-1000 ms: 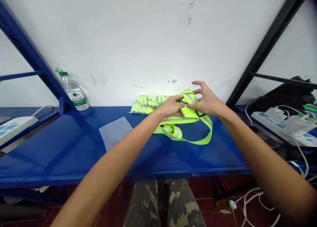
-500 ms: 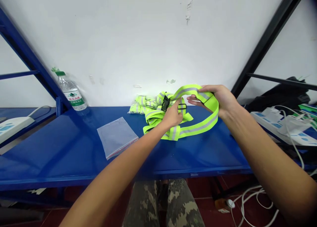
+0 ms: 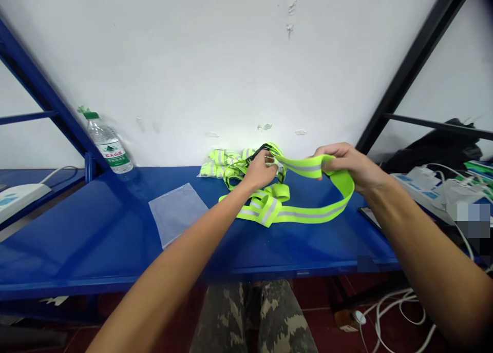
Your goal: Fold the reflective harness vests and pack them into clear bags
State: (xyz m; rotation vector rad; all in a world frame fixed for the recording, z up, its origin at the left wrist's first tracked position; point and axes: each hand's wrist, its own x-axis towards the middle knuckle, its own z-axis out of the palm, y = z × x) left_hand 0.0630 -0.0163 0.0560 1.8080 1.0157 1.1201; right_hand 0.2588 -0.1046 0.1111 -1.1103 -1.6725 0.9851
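A neon yellow-green reflective strap (image 3: pixel 311 214) with a grey stripe lies partly on the blue table and partly raised between my hands. My left hand (image 3: pixel 261 172) is closed on the strap near its black buckle (image 3: pixel 258 152). Farther right, my right hand (image 3: pixel 344 163) pinches the band where it bends, thumb on top; a wide loop hangs below it to the table. Behind my left hand lie clear bags (image 3: pixel 213 165) with more folded neon straps. A flat clear zip bag (image 3: pixel 177 209) rests to the left, partly hidden by my left forearm.
A water bottle (image 3: pixel 111 146) leans by the blue frame post at the left. Power strips (image 3: pixel 23 199) sit on the left and right sides. A phone-like dark object (image 3: pixel 370 218) lies beside my right forearm. White cables (image 3: pixel 385 312) coil on the floor.
My right hand has moved slightly right and down, drawing the strap out longer. My left hand has shifted a little left and up with the buckle, and the pile beneath has loosened.
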